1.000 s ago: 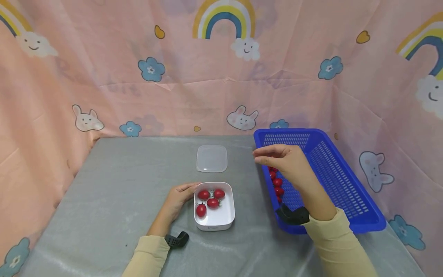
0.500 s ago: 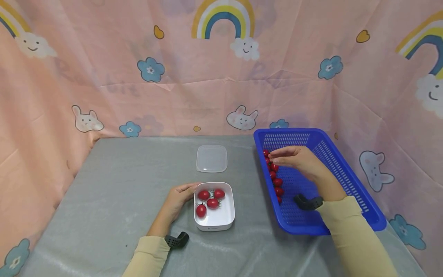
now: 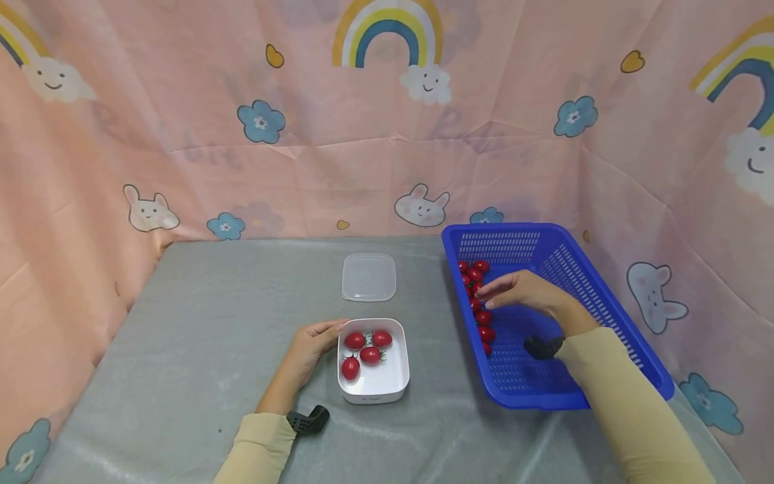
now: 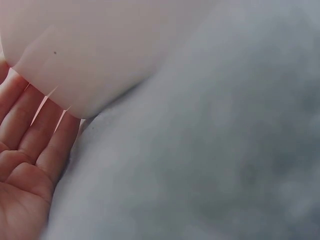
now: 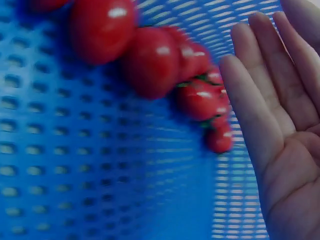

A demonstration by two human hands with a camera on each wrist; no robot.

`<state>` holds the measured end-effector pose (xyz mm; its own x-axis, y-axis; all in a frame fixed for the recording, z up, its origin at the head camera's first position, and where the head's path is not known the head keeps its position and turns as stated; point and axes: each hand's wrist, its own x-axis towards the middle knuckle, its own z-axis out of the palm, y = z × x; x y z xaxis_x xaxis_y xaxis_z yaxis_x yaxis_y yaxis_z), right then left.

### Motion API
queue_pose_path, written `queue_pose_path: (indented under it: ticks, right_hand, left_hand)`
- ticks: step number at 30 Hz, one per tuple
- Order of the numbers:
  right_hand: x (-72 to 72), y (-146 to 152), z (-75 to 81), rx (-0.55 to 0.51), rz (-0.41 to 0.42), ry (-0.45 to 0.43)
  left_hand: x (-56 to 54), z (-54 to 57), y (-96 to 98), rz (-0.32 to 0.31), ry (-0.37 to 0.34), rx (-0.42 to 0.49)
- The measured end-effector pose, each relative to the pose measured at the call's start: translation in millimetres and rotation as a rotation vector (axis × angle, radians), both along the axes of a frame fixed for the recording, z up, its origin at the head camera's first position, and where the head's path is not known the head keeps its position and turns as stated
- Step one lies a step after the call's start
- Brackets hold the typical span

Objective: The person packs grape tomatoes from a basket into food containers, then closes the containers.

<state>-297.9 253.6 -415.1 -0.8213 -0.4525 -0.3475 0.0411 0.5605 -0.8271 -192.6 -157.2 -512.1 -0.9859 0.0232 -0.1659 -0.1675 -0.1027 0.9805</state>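
Observation:
A small white square box (image 3: 392, 366) holds several red cherry tomatoes (image 3: 371, 355). My left hand (image 3: 311, 353) rests against the box's left side near its back corner. In the left wrist view, the fingers (image 4: 60, 137) lie nearly straight along the pale wall of the box. On the right, my right hand (image 3: 529, 294) is inside the blue basket (image 3: 605, 316), over a row of cherry tomatoes (image 3: 484, 317) along its left wall. The right wrist view shows the fingers (image 5: 252, 100) extended beside the tomatoes (image 5: 152, 62), with nothing held.
A clear square lid (image 3: 369, 277) lies flat on the grey cloth-covered table (image 3: 242, 309), behind the box. Pink printed curtain (image 3: 338, 161) hangs at the back and both sides. The basket's slotted walls rise around my right hand.
My right hand has moved from above the basket's left rim rightward and then down toward the tomatoes inside. The left hand and the box have stayed in place.

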Motion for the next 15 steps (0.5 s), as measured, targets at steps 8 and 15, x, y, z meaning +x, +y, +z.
queue_pose_path:
  ticks: [8,15]
  right_hand:
    - [-4.8,3,-16.2,0.121,-0.011,-0.005]
    - [-4.3,4,-24.6,0.165,0.015,0.009]
  left_hand:
    - [-0.2,0.4,-0.3,0.012,-0.004,-0.021]
    - [0.2,0.5,-0.3,0.010,-0.007,-0.034]
